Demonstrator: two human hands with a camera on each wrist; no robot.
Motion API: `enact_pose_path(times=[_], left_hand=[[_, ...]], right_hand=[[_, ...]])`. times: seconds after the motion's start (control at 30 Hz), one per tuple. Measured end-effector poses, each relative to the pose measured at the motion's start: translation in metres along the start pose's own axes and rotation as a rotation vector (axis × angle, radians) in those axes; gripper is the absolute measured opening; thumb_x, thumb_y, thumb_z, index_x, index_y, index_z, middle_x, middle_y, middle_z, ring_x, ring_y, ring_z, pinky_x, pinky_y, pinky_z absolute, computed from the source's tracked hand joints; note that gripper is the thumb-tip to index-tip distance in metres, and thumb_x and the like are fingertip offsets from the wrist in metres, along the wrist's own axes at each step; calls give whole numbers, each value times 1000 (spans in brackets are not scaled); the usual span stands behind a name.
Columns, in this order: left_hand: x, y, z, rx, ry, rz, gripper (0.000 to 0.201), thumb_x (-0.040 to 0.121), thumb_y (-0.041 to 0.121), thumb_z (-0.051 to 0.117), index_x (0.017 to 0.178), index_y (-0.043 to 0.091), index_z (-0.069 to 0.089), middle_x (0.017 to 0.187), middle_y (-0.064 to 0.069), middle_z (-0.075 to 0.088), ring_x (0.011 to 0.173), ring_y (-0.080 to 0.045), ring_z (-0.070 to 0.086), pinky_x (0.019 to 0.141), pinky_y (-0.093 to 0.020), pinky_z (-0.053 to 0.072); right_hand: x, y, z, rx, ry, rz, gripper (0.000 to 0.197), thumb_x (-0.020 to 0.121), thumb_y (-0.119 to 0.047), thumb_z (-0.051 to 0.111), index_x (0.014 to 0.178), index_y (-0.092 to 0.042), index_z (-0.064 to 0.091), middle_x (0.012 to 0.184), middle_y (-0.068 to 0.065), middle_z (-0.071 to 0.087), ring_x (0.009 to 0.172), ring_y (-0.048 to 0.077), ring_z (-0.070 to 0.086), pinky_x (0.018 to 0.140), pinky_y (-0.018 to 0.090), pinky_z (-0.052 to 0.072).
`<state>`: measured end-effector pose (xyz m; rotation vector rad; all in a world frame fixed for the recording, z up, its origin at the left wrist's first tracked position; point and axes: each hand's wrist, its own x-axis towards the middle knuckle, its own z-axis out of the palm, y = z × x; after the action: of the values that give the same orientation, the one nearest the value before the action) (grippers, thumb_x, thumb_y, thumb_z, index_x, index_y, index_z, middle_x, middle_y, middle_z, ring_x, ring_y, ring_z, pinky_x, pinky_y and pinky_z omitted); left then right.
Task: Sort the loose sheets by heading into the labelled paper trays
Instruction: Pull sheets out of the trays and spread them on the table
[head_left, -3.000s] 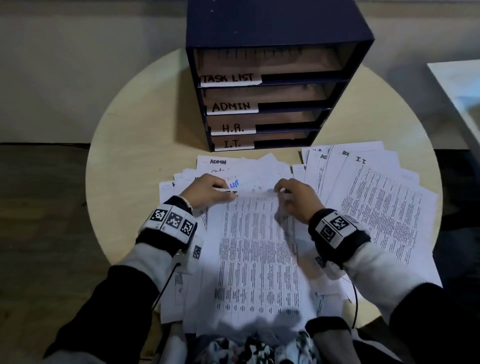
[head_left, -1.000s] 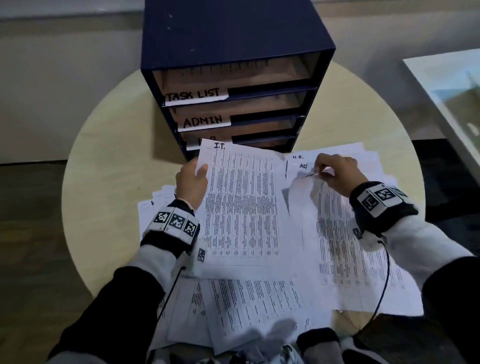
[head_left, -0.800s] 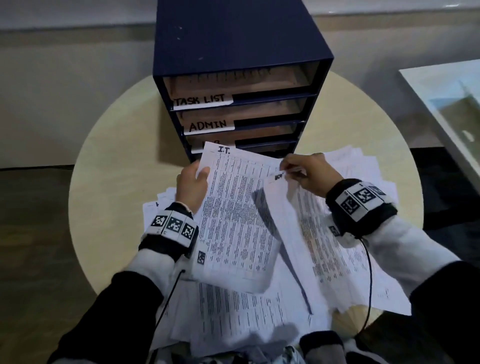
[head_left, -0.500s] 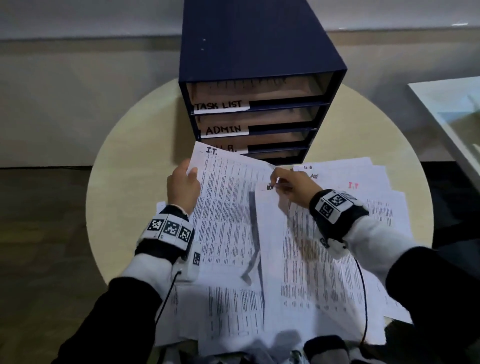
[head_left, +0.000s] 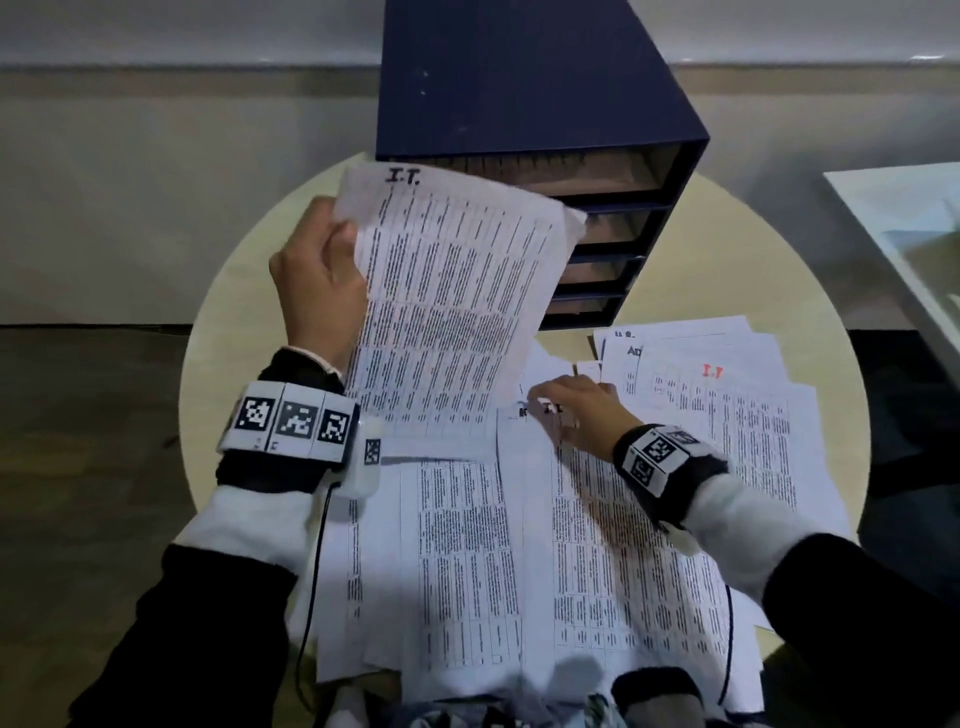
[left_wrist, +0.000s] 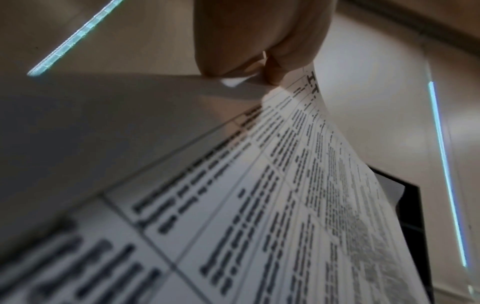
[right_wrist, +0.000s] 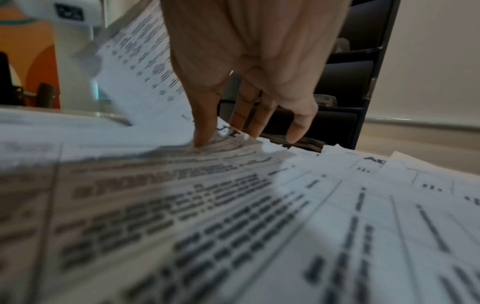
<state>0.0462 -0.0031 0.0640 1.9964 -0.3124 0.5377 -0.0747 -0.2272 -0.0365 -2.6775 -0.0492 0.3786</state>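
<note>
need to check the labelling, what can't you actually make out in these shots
- Tray labels: in the head view the raised I.T. sheet held by the left hand covers the label side of the tray unit.
- Sheet under the right hand: its heading is partly covered by the fingers in the head view and blurred in the right wrist view.
- Body text on all sheets: too small or blurred in every view.
- H.R. sheet: mostly buried under others.

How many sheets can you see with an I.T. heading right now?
3. The raised sheet pinched by the left hand, the middle sheet under the right hand, and the red-lettered sheet on the right. Others may be hidden underneath.
</note>
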Motion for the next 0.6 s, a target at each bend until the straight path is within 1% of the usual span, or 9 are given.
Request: enact_pose_path(times=[0.03,0.1,0.13,0.23,0.37,0.43,0.5,0.53,0.6], left_hand=[[3,5,0,-26,17,15,17,90,4,41,88,-6,55,66,8,42,56,-1,40,55,-17,31],[7,12,0,-66,38,41,18,91,4,41,91,-7,55,70,9,44,60,13,46,56,-3,32],[9,15,-1,-85,42,55,19,91,4,41,93,-7,56,71,11,45,63,16,47,58,0,32],[13,19,-1,-128,48,89,21,92,6,41,95,-8,57,74,19,45,66,18,48,61,-2,34],[11,18,1,-138,64,104,21,92,9,43,91,-8,56,67,24,51,64,15,47,60,-9,35],[9,18,1,-140,68,99,21,93,8,43,92,-8,56,68,23,49,64,14,46,61,-10,35],[7,20,1,-141,71,91,20,93,7,43,92,-8,55,71,20,46,64,14,47,61,-9,36],[7,21,1,-145,74,91,19,93,7,43,90,-7,55,71,19,46,63,13,47,61,-8,36],[6,22,-1,-150,81,84,18,93,6,43,87,-6,54,70,19,45,62,13,46,61,-7,35]], right_hand=[[-2,1,2,-71,-21,-18,37,94,-22,47,130,-23,48,131,3,50,122,23,42,99,38,28],[-2,5,4,-162,-101,-25,42,93,-23,47,134,-30,44,135,2,44,124,23,38,100,41,30],[0,7,4,-194,-147,-16,45,92,-21,49,136,-33,41,136,2,42,125,23,36,99,43,32],[10,8,1,-291,-239,-2,54,89,-18,56,137,-36,38,134,2,41,124,24,34,98,46,34],[19,1,-4,-382,-274,-25,57,87,-20,58,136,-38,36,129,3,44,124,25,36,98,48,33],[22,-1,-5,-358,-273,-10,49,87,-17,57,131,-31,43,125,4,48,121,26,40,97,46,32],[24,0,-5,-302,-254,17,38,82,-13,58,119,-23,51,117,4,50,115,25,44,92,41,33],[24,1,-5,-273,-243,33,37,80,-11,58,115,-23,52,114,3,51,112,25,46,90,39,33],[22,3,-4,-226,-228,52,42,80,-13,56,120,-26,49,113,4,51,110,25,48,87,37,32]])
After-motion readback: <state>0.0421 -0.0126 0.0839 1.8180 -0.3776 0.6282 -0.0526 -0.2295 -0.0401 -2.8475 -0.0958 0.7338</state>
